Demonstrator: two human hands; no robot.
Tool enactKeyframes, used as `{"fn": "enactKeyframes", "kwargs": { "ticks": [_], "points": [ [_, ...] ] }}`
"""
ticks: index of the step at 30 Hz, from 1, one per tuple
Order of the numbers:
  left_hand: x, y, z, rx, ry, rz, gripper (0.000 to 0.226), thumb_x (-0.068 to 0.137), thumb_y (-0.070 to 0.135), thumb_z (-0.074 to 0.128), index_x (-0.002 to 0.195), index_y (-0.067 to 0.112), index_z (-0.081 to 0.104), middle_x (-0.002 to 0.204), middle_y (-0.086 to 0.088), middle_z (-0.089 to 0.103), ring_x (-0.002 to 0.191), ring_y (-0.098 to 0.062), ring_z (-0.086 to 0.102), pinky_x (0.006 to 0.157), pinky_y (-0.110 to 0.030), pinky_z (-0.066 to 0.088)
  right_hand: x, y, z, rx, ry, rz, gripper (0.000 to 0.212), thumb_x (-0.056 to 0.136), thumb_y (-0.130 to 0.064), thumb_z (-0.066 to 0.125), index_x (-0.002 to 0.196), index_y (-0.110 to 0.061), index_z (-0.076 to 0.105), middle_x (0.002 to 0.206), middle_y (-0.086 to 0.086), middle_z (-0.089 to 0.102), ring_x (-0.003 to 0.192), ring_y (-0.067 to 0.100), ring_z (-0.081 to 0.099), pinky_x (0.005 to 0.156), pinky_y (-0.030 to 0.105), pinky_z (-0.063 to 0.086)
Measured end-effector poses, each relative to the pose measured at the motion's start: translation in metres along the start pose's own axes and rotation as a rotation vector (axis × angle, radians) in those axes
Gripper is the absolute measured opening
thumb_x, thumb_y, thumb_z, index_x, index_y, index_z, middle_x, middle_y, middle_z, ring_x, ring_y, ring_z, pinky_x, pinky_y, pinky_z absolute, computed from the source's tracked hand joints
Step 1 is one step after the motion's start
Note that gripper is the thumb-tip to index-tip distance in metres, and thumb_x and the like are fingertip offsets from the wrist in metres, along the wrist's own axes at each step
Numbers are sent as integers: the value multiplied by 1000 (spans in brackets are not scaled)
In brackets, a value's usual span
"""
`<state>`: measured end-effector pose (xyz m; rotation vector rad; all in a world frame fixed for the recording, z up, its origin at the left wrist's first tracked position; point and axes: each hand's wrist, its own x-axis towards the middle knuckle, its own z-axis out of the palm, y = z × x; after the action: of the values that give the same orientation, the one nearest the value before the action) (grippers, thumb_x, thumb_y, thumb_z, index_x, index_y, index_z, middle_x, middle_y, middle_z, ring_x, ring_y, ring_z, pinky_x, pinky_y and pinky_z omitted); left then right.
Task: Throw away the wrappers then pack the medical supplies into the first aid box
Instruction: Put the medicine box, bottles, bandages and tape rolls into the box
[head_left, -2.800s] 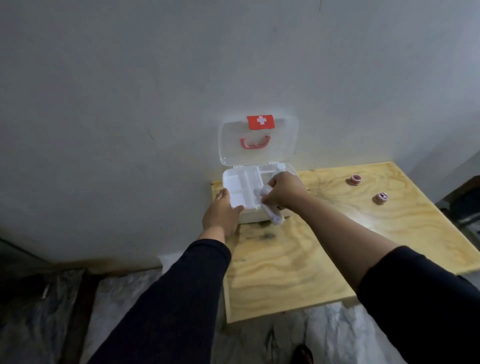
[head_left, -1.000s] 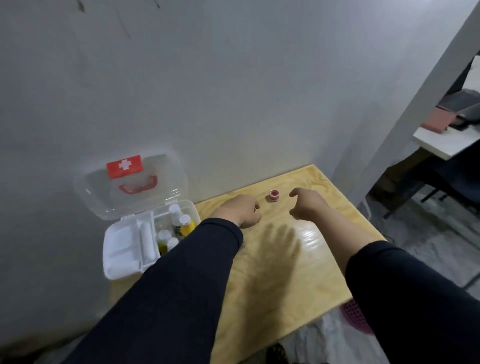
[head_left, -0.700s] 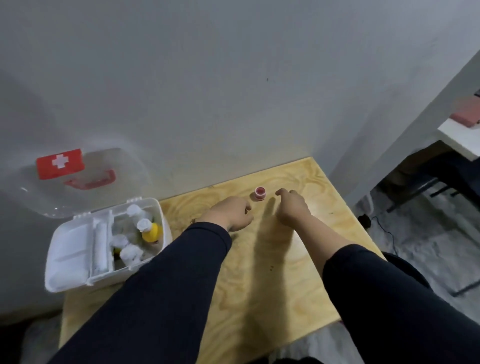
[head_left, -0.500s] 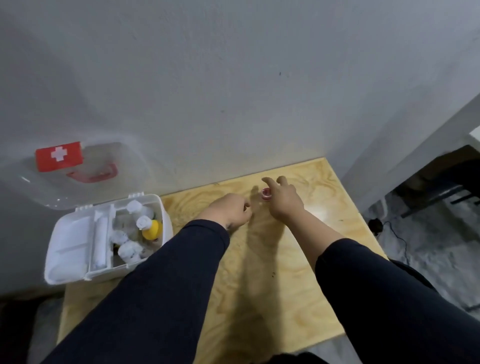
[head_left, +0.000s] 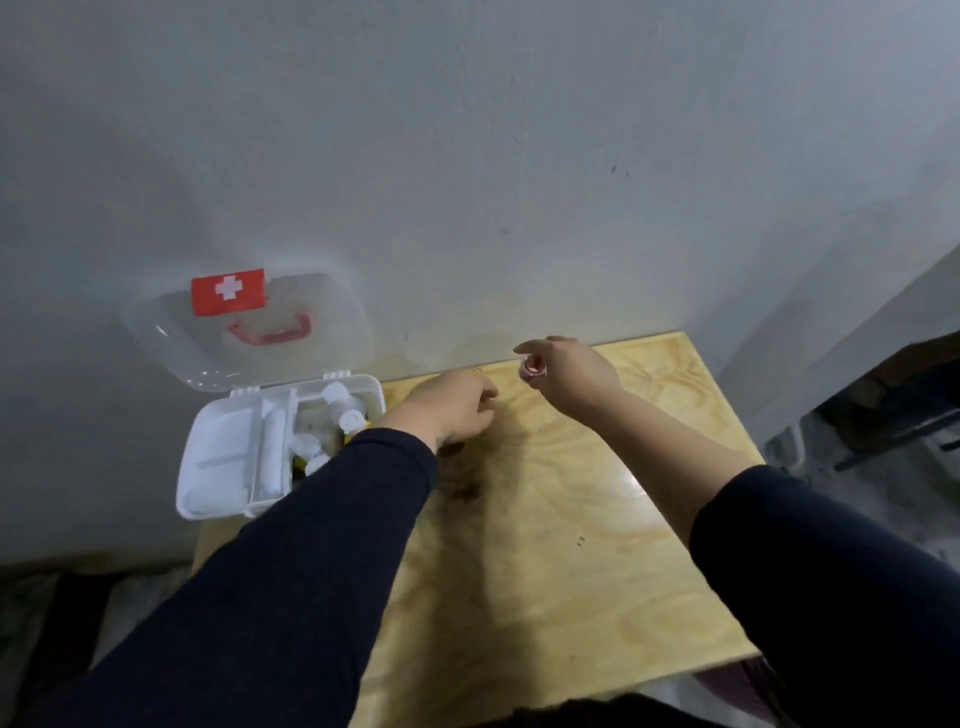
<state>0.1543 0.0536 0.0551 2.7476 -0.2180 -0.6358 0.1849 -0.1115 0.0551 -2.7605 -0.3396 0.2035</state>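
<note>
My right hand (head_left: 571, 374) pinches a small red tape roll (head_left: 534, 368) between thumb and fingers, lifted just above the back of the wooden table (head_left: 571, 545). My left hand (head_left: 452, 410) hovers to its left with the fingers curled shut; I cannot see whether anything is inside it. The white first aid box (head_left: 208, 467) stands open at the table's left end, its clear lid (head_left: 249, 332) leaning on the wall. White-capped bottles (head_left: 337, 415) fill its right compartment and a white bandage roll (head_left: 272, 457) lies in the middle one.
A grey wall (head_left: 467, 182) runs right behind the table. The floor drops away past the right edge, where dark furniture (head_left: 893, 415) stands. A pink basket (head_left: 737, 686) peeks out under the front right corner.
My right hand closed on the red tape roll and lifted it off the table. Both hands have shifted left toward the box, and the view has turned back to the left.
</note>
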Motion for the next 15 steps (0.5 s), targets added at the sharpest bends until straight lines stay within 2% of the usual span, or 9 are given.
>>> {"fn": "enactKeyframes", "kwargs": {
  "ticks": [4,9,12,15],
  "points": [
    [-36,-30,-25,-45,166,-22,38,94,28,56,131,20,59,134,-3,61,120,-26,58,101,-39,47,-6,-60,-17,24,27,-72,34,90,-27,60,123,-21,59,120,5,67,109,26,62,78,31,49],
    [-95,-85,-43,-191,425,-75,30,94,21,57,124,19,62,128,-2,63,116,-25,59,99,-41,49,-9,-149,-14,91,36,-176,32,88,-26,64,117,-14,63,116,9,69,105,27,64,87,33,51],
    [-124,-132,-37,-165,540,-155,36,94,19,58,129,16,56,135,-3,55,122,-25,54,101,-40,45,-11,-200,1,83,15,-226,34,88,-29,63,119,-16,63,119,7,69,109,27,62,88,33,50],
    [-144,-176,-22,-176,560,-283,50,94,25,59,140,13,45,145,-5,43,133,-25,42,107,-40,39,-13,-242,27,94,-49,-249,34,90,-30,61,120,-16,62,120,7,68,109,25,62,89,34,51]
  ]
}}
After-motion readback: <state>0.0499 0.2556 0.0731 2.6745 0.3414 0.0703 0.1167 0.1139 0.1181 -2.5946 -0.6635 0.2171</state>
